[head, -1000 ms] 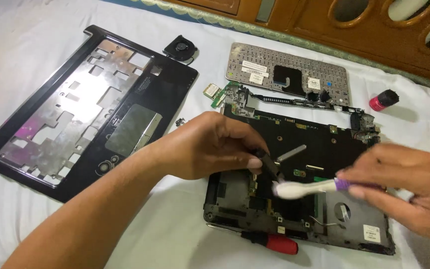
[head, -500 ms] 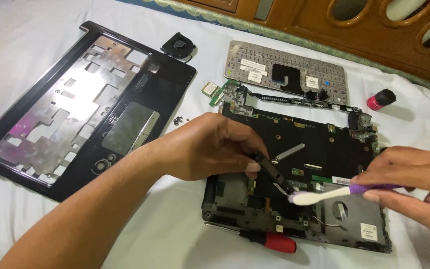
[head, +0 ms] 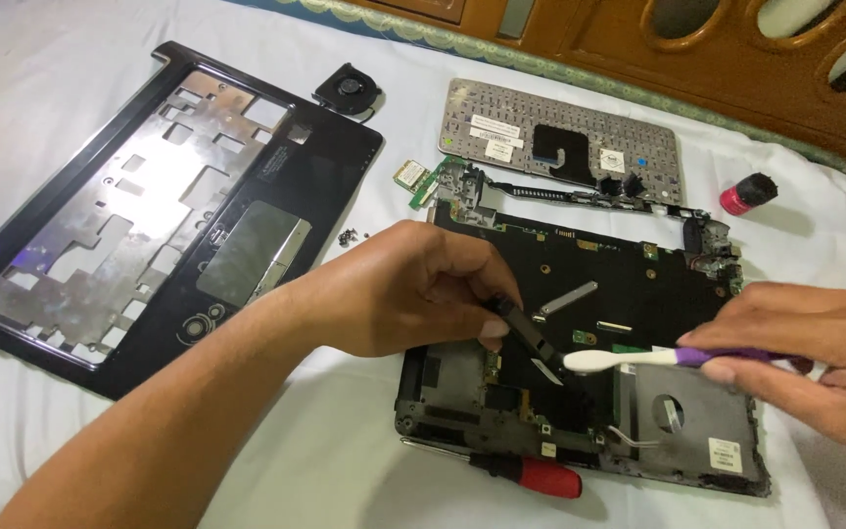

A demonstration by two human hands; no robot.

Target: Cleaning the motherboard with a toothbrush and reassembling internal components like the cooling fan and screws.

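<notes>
Fingers of the left hand (head: 413,289) curl closed around a narrow black strip (head: 531,338), pinching its upper end so that it slants down over the middle of the opened laptop base (head: 638,294). The right hand (head: 820,358) comes in from the right edge, fingers gripping the purple handle of a toothbrush (head: 638,360) — its white head lies just beside the lower end of the strip, above the dark circuit board. The base sits on a white cloth (head: 41,108), its lower right corner showing a grey metal plate with a small white sticker. A red-handled screwdriver (head: 521,472) lies along the near edge of the base, touching it or nearly so. To the left, well apart, rests the black palm-rest cover (head: 149,206) turned underside up, and beyond its far corner a small cooling fan (head: 348,88). The detached keyboard (head: 560,142) lies face down behind the base — a small green card (head: 411,176) near its left end, a red-and-black bottle (head: 746,194) to its right.
</notes>
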